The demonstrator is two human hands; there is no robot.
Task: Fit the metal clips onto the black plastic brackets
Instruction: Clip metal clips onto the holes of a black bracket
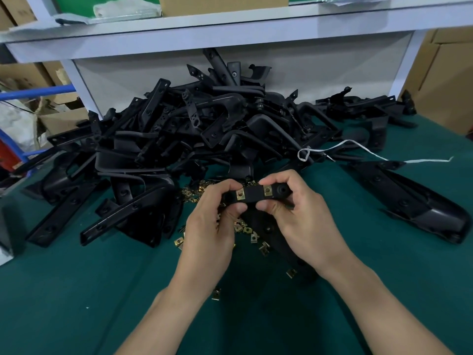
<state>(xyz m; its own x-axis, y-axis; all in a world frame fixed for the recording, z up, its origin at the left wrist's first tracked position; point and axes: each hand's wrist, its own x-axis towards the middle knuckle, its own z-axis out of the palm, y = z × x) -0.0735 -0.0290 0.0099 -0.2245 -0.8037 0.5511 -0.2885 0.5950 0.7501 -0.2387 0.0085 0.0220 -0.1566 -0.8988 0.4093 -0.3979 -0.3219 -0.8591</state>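
the left hand and right hand are pinching the held bracket and covering its left end and lower edge, and its lower part is disappearing under the right wrist. the hands are also hiding some of the loose clips. pieces in the bracket pile are overlapping, so single outlines are merging. the bottom edge is cutting off the forearms, the top edge the cardboard box, and the left edge a dark object.

left hand + right hand grip bracket | two clips fitted
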